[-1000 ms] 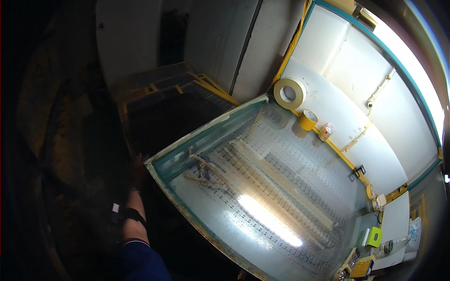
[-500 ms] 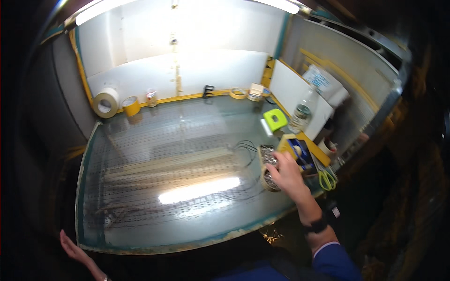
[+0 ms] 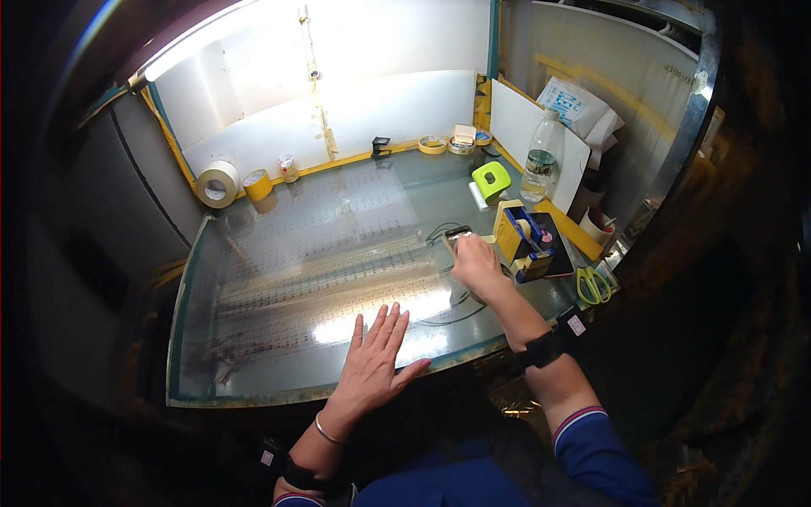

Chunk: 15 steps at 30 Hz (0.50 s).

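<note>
My left hand [image 3: 372, 365] is stretched out flat, fingers apart and thumb to the right, over the front part of the glass tabletop [image 3: 253, 367]. Nothing is in it. On the right side my right hand [image 3: 479, 269] is closed, its fingers curled down over a small open container [image 3: 457, 232] of shiny metal bits. The hand covers most of this container, and what the fingertips pinch is hidden. Just right of the hand stands a blue and yellow tape dispenser [image 3: 525, 241]. Thin dark wires [image 3: 439, 232] lie left of the container.
A lime-green hole punch [image 3: 490, 180], a clear bottle [image 3: 541, 156] and green-handled scissors [image 3: 594, 286] line the right side. Tape rolls [image 3: 218, 183] and a black clip-like piece [image 3: 381, 146] stand along the back edge. A white panel [image 3: 405, 106] rises behind.
My left hand has come from beyond the left corner to over the glass front. My right hand has closed over the container, which sits further left from the tape dispenser. The view has shifted.
</note>
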Each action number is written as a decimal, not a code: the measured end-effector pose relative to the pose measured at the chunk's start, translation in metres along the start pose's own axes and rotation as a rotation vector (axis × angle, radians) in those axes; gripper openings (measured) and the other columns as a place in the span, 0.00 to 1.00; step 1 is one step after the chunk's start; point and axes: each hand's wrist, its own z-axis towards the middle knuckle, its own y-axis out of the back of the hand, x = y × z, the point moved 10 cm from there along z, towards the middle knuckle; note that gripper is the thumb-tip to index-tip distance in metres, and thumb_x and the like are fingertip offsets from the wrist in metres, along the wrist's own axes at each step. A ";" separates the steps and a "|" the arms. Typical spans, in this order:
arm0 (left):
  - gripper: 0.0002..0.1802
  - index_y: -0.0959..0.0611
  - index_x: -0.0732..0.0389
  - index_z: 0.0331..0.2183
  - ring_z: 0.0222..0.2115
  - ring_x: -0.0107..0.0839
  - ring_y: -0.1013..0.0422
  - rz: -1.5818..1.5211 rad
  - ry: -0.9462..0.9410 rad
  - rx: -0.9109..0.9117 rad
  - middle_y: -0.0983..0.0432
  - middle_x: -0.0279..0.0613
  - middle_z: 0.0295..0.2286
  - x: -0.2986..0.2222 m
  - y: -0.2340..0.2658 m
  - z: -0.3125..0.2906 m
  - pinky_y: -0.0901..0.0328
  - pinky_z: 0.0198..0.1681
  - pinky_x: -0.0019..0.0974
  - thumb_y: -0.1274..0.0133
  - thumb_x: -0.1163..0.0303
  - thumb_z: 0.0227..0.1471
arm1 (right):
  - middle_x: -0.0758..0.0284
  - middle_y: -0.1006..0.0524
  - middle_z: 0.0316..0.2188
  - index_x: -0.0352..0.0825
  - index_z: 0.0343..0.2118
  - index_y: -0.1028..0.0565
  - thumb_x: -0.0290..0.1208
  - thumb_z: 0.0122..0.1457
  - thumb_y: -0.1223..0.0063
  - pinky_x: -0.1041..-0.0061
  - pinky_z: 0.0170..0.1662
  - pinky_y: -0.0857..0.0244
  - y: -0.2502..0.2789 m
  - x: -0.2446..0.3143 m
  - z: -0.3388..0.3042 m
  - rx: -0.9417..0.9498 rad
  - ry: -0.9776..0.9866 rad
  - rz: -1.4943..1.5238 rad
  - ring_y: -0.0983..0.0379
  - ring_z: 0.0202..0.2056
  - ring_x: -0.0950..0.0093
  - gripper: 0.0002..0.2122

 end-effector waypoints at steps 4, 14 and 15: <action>0.46 0.37 0.65 0.53 0.58 0.42 0.50 0.066 0.035 0.122 0.44 0.50 0.55 0.008 -0.006 -0.011 0.60 0.59 0.54 0.59 0.35 0.46 | 0.58 0.30 0.31 0.33 0.25 0.28 0.20 0.44 0.49 0.65 0.42 0.37 0.008 0.012 -0.034 -0.020 0.227 0.155 0.32 0.39 0.60 0.04; 0.23 0.20 0.62 0.33 0.43 0.41 0.30 0.058 0.160 -0.245 0.25 0.45 0.38 0.055 0.067 -0.119 0.40 0.49 0.47 0.34 0.65 0.29 | 0.64 0.30 0.26 0.34 0.24 0.27 0.13 0.43 0.52 0.70 0.37 0.38 0.044 0.020 -0.110 0.037 0.686 0.224 0.33 0.34 0.65 0.07; 0.20 0.21 0.63 0.31 0.41 0.43 0.29 0.067 0.154 -0.296 0.24 0.46 0.35 0.053 0.072 -0.122 0.38 0.48 0.46 0.34 0.71 0.29 | 0.64 0.30 0.26 0.33 0.24 0.27 0.13 0.43 0.52 0.71 0.37 0.38 0.053 0.016 -0.108 -0.072 0.630 0.267 0.33 0.33 0.65 0.08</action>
